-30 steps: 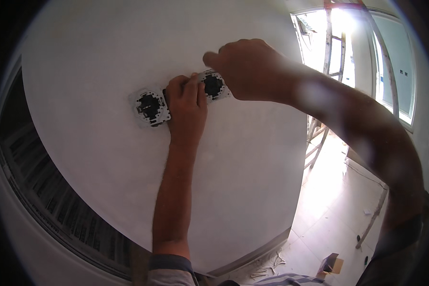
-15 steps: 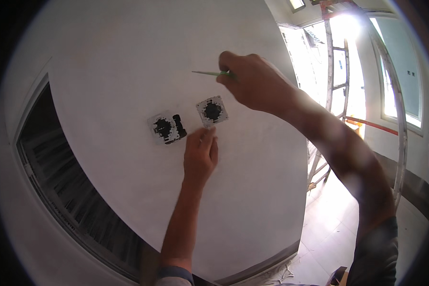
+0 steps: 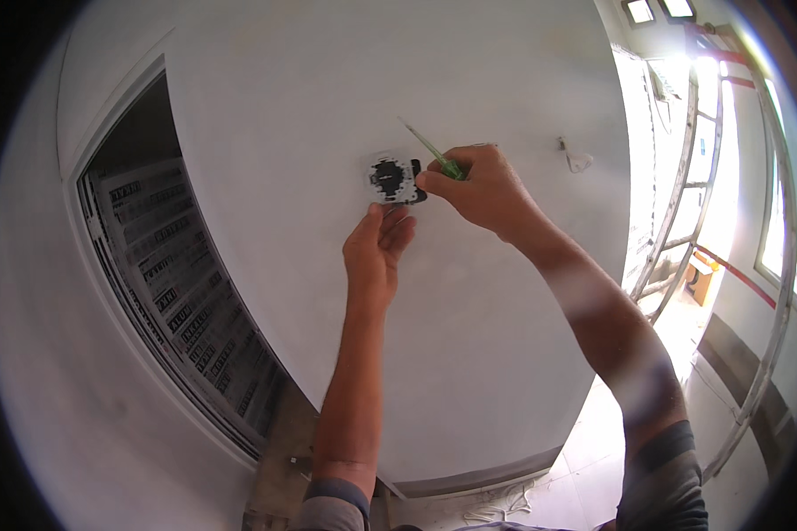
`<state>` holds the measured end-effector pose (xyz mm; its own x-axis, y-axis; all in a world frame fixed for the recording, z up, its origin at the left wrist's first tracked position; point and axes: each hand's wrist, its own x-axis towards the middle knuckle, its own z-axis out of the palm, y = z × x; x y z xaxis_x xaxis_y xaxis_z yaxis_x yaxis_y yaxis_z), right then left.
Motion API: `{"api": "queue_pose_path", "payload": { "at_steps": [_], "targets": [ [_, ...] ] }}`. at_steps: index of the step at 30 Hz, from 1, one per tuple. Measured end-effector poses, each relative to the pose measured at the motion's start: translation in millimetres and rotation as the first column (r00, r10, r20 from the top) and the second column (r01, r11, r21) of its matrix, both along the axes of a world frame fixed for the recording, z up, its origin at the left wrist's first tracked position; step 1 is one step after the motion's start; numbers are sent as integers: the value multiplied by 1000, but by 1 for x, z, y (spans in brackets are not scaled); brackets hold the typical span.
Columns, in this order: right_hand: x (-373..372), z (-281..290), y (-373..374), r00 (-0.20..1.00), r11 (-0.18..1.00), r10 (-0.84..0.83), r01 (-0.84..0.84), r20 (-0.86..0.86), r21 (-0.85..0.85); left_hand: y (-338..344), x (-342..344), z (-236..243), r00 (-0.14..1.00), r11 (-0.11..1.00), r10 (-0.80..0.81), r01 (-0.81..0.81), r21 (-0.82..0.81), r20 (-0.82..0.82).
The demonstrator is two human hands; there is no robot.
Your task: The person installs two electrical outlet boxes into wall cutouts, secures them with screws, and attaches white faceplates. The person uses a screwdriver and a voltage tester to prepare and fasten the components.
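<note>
A square wall-switch or socket insert [image 3: 388, 180], with a black centre and a pale frame, is against the white wall. A black slot shows beside its right edge. My left hand [image 3: 374, 252] is below it, with thumb and fingertips closed at its lower edge. The grip is small and partly hidden. My right hand [image 3: 483, 186] is closed round the green handle of a screwdriver [image 3: 429, 146]. The screwdriver's thin shaft slants up and left, clear of the insert. My right thumb is close to the black slot; whether it touches is unclear.
White wires hang from a wall hole [image 3: 576, 161] to the right. A dark doorway [image 3: 186, 265] with a printed sheet stands at left. A ladder [image 3: 695, 168] leans at the bright right side. Pale cable [image 3: 505, 509] lies on the floor below.
The view has shifted, moving the wall rightward and up. Two inserts showed apart before; now one is seen, apparently overlapping the other. My right hand has come down beside it, screwdriver tilted more upright.
</note>
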<state>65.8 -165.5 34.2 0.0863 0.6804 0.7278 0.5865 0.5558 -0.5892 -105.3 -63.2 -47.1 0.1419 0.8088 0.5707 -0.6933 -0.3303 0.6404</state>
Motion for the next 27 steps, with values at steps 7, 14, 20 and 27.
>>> {"api": "queue_pose_path", "payload": {
  "at_steps": [7, 14, 20, 27],
  "targets": [
    [-22, 0, 36, 993, 999, -31, 32, -113, 4, 4, 4, 4, 971, 971, -238, 239, -6, 29],
    [-2, -7, 54, 861, 987, 110, -154, -497, -49, -7, 33, -9, 973, 973, -207, 216, 87, -101],
    [1, -5, 57, 816, 975, 146, -213, -560, -56, -5, 39, -8, 985, 976, -155, 165, 139, -79],
    [-22, -7, 50, 883, 995, 80, -96, -462, -10, -1, 17, 7, 948, 955, -231, 264, 137, -219]
  ]
}}
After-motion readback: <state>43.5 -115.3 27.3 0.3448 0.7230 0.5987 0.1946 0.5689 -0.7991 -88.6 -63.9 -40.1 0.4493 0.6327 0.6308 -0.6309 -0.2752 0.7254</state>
